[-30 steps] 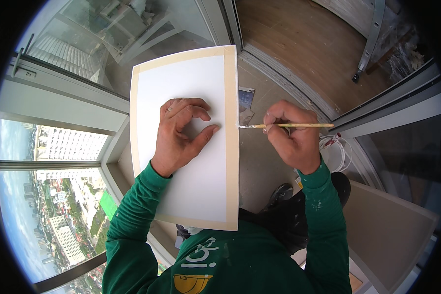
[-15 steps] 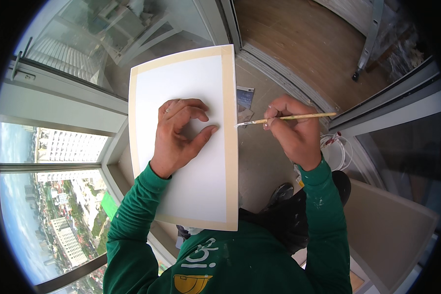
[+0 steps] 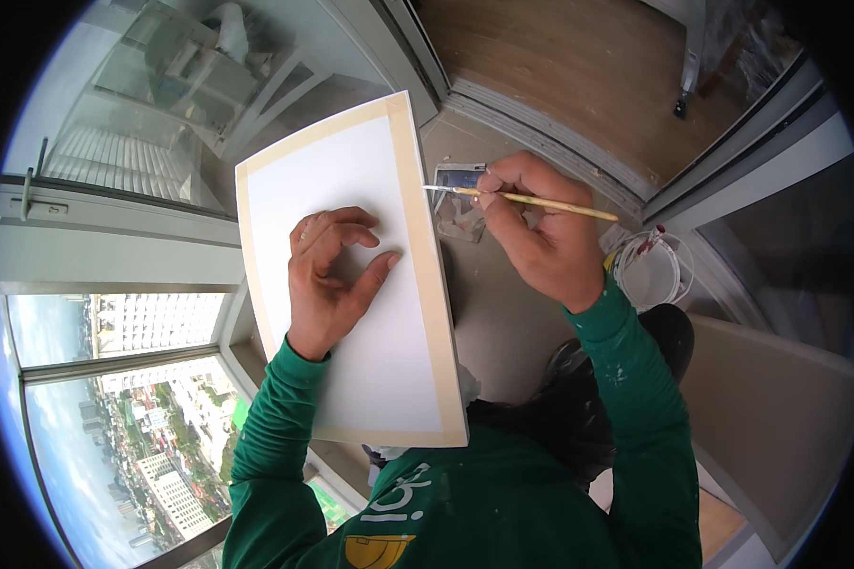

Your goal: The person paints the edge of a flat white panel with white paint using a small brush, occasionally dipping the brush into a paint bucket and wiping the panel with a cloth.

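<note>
A white panel (image 3: 346, 313) with beige tape (image 3: 431, 348) along its border leans in front of me, its near end by my green sweater. Over its middle rests my left hand (image 3: 335, 270), fingers curled and thumb apart, with nothing between them. To the right of the panel, my right hand (image 3: 547, 228) pinches a thin wooden paintbrush (image 3: 552, 202) between thumb and fingers. The brush's white-coated tip points left and meets the panel's right edge, near the upper part. Whether the bristles press on the edge I cannot tell.
Beyond the panel stands a glass door (image 3: 185, 104). A tall window (image 3: 123, 417) on the left looks over a city. A white bucket with cable (image 3: 657, 270) sits on the floor at right. A dark blue printed sheet (image 3: 458, 178) lies behind the brush. A beige board (image 3: 778, 417) stands lower right.
My right hand with the paintbrush has moved up along the panel's right edge, farther from me. The panel has tilted slightly, its far end shifting left. My left hand keeps its curled pose.
</note>
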The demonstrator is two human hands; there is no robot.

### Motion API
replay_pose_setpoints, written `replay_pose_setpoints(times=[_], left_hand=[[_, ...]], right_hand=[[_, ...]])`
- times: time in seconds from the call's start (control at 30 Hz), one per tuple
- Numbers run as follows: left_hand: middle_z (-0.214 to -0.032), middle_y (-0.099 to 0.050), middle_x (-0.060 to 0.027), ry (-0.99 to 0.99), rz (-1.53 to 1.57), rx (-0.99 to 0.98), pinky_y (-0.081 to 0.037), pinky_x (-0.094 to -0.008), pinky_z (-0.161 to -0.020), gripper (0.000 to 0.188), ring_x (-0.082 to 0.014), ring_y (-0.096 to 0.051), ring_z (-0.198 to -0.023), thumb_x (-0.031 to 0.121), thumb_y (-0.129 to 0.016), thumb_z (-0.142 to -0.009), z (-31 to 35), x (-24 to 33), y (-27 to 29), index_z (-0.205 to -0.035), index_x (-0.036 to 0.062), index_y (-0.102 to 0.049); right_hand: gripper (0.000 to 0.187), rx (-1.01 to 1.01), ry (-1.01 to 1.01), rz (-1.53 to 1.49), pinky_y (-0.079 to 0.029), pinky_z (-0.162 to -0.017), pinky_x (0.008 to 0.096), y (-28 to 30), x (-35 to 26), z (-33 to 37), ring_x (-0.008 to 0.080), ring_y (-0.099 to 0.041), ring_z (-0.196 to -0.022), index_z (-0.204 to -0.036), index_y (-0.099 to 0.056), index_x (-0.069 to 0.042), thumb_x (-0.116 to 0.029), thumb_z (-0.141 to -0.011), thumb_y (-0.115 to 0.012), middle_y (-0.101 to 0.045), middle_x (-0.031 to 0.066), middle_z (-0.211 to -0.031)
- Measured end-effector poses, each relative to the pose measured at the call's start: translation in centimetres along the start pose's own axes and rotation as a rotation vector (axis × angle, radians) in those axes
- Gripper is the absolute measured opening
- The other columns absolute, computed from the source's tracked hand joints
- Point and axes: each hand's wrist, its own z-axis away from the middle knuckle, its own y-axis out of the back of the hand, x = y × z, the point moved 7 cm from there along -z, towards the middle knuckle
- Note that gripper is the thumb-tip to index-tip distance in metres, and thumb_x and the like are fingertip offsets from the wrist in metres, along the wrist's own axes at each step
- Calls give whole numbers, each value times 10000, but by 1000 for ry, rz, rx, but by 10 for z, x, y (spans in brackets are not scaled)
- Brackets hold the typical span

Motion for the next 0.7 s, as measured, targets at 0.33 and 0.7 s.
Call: replay_pose_setpoints(times=[0.33,0.7], left_hand=[[-1143,-737,-96,0,9,-4,-424,-416,-1052,295,-274,-658,-1094,64,-894,-766,0,1,-2,-948,68,-661],[-1143,-737,-98,7,5,0,-424,-416,-1052,294,-278,-653,-1104,45,-886,-764,0,0,-2,-946,65,-657]], right_hand=[[51,-171,35,77,-429,-523,277,-2,-13,2,93,-579,-583,-849,-600,-18,5,-852,-646,-644,57,-683],[45,-146,-22,47,-415,-566,256,-2,-13,2,69,-539,-624,-882,-618,-9,25,-864,-641,-645,35,-748]])
